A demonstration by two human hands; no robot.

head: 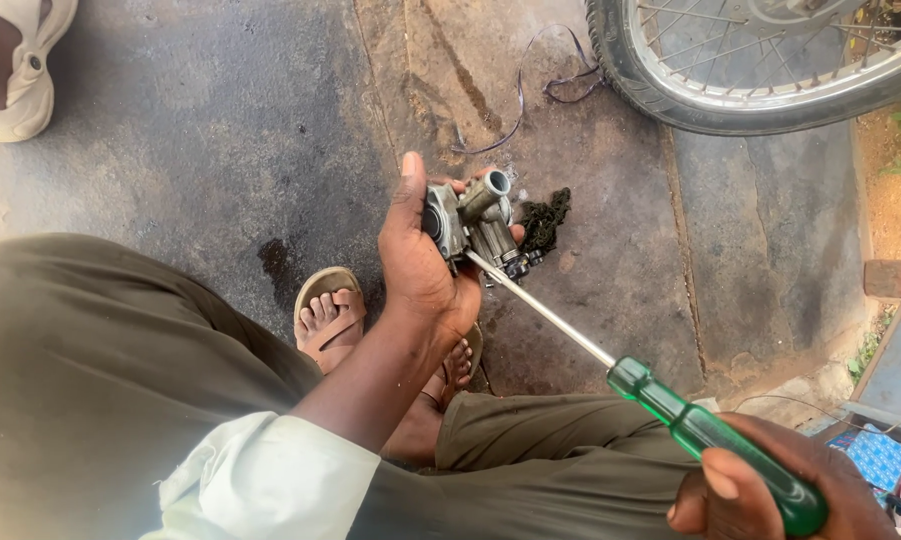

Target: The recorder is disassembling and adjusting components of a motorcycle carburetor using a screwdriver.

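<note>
My left hand (420, 262) grips a small grey metal carburettor (475, 222) in front of my knees, thumb up along its left side. My right hand (770, 485) at the lower right is closed around the green translucent handle of a long screwdriver (715, 435). Its steel shaft runs up and left, and the tip touches the lower side of the carburettor. Both arms reach out over my olive trousers.
Oil-stained concrete floor (220, 140) lies below. A spoked motorcycle wheel (760, 70) stands at the top right, a dark greasy rag (545, 220) and a thin cord (530, 90) lie near it. My sandalled feet (328, 315) rest below the carburettor. Another person's white shoe (20, 70) is at top left.
</note>
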